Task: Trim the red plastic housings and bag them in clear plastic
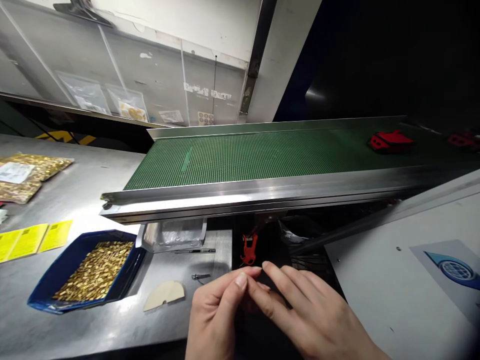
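Observation:
My left hand (219, 307) and my right hand (300, 305) meet at their fingertips in front of the table edge. The left thumb and index finger are pinched together. Right beside them, the fingers of the right hand are bent inward, with its thumb mostly hidden. Whatever sits between the fingertips is too small or too covered to make out. Just beyond the hands, lower than the conveyor, is a red-orange plastic piece (249, 248). On the metal table (165, 332) to the left lie a small dark metal tool (201, 276) and a beige half-round piece (165, 295).
A blue bin (48, 285) holds many small brass parts (95, 272). Behind it runs a green conveyor belt (225, 155) carrying red parts (392, 141) at the right. A pen (195, 251), yellow labels (56, 235) and a bag of brass pieces (41, 167) lie leftward. A white machine panel (393, 280) stands right.

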A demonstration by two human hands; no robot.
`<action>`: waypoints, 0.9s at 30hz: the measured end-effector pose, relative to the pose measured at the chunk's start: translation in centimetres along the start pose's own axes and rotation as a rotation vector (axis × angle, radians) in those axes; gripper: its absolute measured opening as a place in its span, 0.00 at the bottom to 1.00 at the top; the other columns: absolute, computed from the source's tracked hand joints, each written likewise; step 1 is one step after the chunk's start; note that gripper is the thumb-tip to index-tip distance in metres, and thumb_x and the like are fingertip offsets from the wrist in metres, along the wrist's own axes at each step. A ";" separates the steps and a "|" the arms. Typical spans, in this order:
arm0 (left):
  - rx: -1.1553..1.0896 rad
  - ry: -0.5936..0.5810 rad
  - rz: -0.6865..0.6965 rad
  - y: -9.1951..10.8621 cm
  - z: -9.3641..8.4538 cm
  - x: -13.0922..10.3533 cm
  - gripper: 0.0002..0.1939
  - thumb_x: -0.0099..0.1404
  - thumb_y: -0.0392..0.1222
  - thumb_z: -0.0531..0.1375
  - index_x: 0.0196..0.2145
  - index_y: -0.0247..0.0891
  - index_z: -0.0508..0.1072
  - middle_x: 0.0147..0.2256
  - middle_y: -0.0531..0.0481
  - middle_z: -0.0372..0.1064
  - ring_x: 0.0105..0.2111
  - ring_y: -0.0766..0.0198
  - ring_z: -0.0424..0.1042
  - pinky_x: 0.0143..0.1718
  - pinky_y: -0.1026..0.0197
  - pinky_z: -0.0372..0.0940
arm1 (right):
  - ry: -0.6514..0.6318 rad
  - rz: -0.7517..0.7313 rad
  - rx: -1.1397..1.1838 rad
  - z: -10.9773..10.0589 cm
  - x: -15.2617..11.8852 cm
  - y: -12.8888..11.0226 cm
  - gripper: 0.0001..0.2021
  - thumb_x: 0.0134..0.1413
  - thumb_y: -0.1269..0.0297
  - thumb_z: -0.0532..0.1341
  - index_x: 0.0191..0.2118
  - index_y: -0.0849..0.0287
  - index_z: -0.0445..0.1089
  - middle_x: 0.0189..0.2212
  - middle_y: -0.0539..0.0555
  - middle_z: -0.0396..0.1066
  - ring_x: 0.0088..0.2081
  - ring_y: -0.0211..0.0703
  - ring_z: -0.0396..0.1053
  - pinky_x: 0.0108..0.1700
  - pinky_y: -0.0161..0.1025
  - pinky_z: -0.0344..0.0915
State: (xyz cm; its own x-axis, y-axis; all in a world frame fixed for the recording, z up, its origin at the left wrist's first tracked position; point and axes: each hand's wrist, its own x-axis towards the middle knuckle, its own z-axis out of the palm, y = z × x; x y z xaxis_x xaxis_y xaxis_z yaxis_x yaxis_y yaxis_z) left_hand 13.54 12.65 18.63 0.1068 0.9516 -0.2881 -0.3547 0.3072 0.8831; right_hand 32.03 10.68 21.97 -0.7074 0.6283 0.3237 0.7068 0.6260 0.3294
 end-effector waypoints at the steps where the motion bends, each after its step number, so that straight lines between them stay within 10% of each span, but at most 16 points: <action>1: -0.012 0.003 0.002 -0.1 0.0 0.0 0.13 0.65 0.51 0.67 0.38 0.41 0.87 0.29 0.48 0.82 0.29 0.62 0.74 0.34 0.66 0.70 | -0.001 0.004 0.000 0.1 0.0 0.0 0.27 0.72 0.75 0.46 0.72 0.57 0.61 0.58 0.57 0.76 0.50 0.50 0.76 0.46 0.45 0.71; 7: -0.061 0.032 0.021 -0.5 0.0 -0.1 0.13 0.63 0.52 0.69 0.39 0.43 0.88 0.33 0.47 0.84 0.33 0.57 0.80 0.39 0.63 0.74 | -0.011 0.030 0.048 0.6 0.0 -0.1 0.29 0.71 0.76 0.44 0.72 0.52 0.60 0.70 0.50 0.61 0.65 0.54 0.65 0.56 0.49 0.65; 27: 0.122 0.012 0.038 0.4 0.2 0.2 0.15 0.63 0.54 0.68 0.35 0.39 0.85 0.22 0.53 0.69 0.26 0.64 0.67 0.31 0.65 0.63 | -0.070 0.040 0.077 0.6 0.0 -0.6 0.29 0.69 0.76 0.44 0.70 0.57 0.63 0.71 0.53 0.58 0.64 0.55 0.66 0.51 0.48 0.70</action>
State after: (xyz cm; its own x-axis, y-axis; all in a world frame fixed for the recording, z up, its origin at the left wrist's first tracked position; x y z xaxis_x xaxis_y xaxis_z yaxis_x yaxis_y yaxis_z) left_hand 13.58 12.99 18.97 0.0846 0.9626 -0.2575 -0.2425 0.2705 0.9317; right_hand 31.64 10.58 21.24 -0.6784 0.6826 0.2719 0.7347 0.6318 0.2471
